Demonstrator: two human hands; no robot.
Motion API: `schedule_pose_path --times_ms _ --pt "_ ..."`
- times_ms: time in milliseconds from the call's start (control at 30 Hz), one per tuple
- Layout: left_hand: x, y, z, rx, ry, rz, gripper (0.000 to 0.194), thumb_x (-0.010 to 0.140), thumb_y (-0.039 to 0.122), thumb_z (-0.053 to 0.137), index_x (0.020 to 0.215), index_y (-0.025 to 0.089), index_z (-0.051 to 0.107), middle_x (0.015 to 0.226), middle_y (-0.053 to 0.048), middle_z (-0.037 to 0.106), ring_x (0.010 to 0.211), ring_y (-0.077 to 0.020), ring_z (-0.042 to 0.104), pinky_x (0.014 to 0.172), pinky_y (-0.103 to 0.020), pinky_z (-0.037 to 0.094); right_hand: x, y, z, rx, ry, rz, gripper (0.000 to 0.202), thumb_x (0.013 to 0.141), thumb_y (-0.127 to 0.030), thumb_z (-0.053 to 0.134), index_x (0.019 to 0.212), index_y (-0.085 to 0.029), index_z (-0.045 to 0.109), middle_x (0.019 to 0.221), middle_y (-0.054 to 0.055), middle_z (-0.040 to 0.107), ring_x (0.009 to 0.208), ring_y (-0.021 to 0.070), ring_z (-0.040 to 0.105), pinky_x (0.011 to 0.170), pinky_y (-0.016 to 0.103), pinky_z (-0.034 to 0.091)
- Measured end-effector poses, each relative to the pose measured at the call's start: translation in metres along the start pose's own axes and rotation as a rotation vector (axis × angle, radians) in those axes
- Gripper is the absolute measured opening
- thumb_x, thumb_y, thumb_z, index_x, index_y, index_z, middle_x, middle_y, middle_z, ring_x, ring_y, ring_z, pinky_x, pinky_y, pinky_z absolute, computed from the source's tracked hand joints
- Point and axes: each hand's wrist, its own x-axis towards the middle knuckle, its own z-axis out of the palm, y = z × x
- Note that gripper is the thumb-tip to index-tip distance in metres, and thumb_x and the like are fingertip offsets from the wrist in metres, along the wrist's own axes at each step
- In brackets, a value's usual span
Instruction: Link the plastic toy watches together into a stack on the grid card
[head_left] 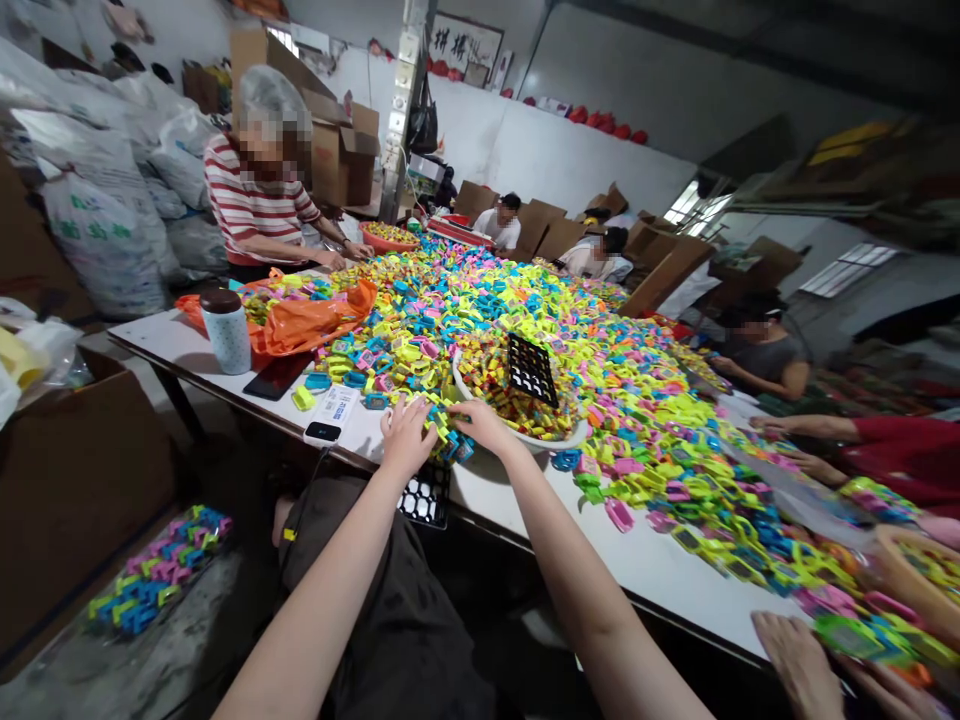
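My left hand (407,435) rests at the table's near edge with its fingers spread over a small cluster of yellow and blue watch-shaped plastic toys (444,440). From the other side my right hand (484,425) reaches to the same cluster, fingers curled inward; what sits in its fingertips is hidden. Just below the hands, a black tray with round holes (424,497) sticks out at the edge. Close by on the right stands a white basin (536,440) full of small wrapped pieces, with another black tray (531,370) lying on top.
A large heap of colourful toys (480,290) covers the table (502,490). To the left are a phone (279,376), a white device (324,430), a tumbler (225,332) and an orange bag (319,320). Co-workers sit around; another person's hand (799,655) is at lower right.
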Motion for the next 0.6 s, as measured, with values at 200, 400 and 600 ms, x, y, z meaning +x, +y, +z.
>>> schedule_pose_path --times_ms 200,400,600 --pt "-0.001 -0.003 0.006 -0.037 0.016 0.061 0.043 0.083 0.033 0.037 0.125 0.028 0.044 0.132 0.001 0.039 0.13 -0.0222 0.013 0.102 -0.043 0.017 -0.003 0.001 0.002 -0.013 0.075 -0.009 0.024 0.08 -0.032 0.052 0.095 -0.02 0.065 0.093 0.003 0.065 0.087 0.0156 0.054 0.083 0.027 0.039" --pt "0.0 -0.005 0.009 -0.065 0.044 0.104 0.038 0.083 0.031 0.041 0.12 0.029 0.05 0.128 0.0 0.043 0.129 -0.0228 0.017 0.101 -0.043 0.019 -0.013 -0.001 -0.009 -0.218 0.056 0.062 0.02 0.081 -0.03 0.05 0.084 -0.021 0.068 0.086 0.003 0.065 0.084 0.016 0.052 0.082 0.03 0.036" --pt "0.002 -0.006 0.014 -0.12 0.074 0.103 0.035 0.083 0.031 0.042 0.116 0.028 0.054 0.125 -0.001 0.047 0.128 -0.0238 0.019 0.102 -0.045 0.018 -0.007 -0.004 0.005 -0.172 0.092 0.075 0.018 0.079 -0.024 0.051 0.086 -0.022 0.067 0.087 0.002 0.064 0.082 0.0141 0.052 0.082 0.028 0.036"
